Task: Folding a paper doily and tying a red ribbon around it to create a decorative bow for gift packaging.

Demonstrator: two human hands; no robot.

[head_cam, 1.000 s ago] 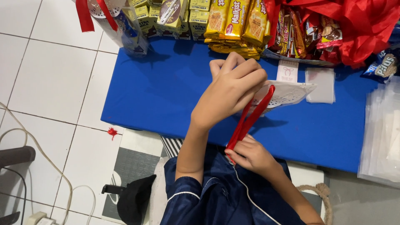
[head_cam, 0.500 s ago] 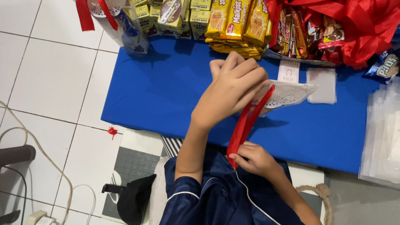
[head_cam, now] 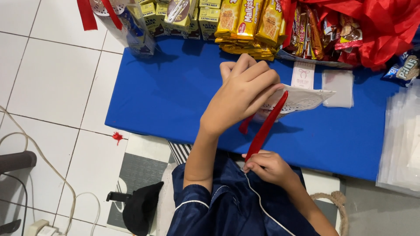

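My left hand [head_cam: 243,96] reaches over the blue table [head_cam: 175,96] and pinches the near edge of a white lace-patterned pouch [head_cam: 304,98], holding it just above the tabletop. A red ribbon [head_cam: 264,129] runs taut from the pouch down to my right hand [head_cam: 271,168]. That hand grips the ribbon's lower end close to my body, at the table's near edge. A short red tail [head_cam: 245,126] of ribbon hangs under my left hand. My sleeves are dark blue with white piping.
Yellow and green snack and drink packs [head_cam: 245,19] line the table's far edge beside a red sack of sweets [head_cam: 358,26]. Two small white cards [head_cam: 337,83] lie behind the pouch. Clear plastic bags [head_cam: 402,140] are stacked at the right. Cables [head_cam: 39,157] and a black object [head_cam: 140,207] lie on the tiled floor.
My right hand has drawn the ribbon's end slightly lower and to the right, pulling the ribbon into one straight strand. My left hand and the pouch have barely moved.
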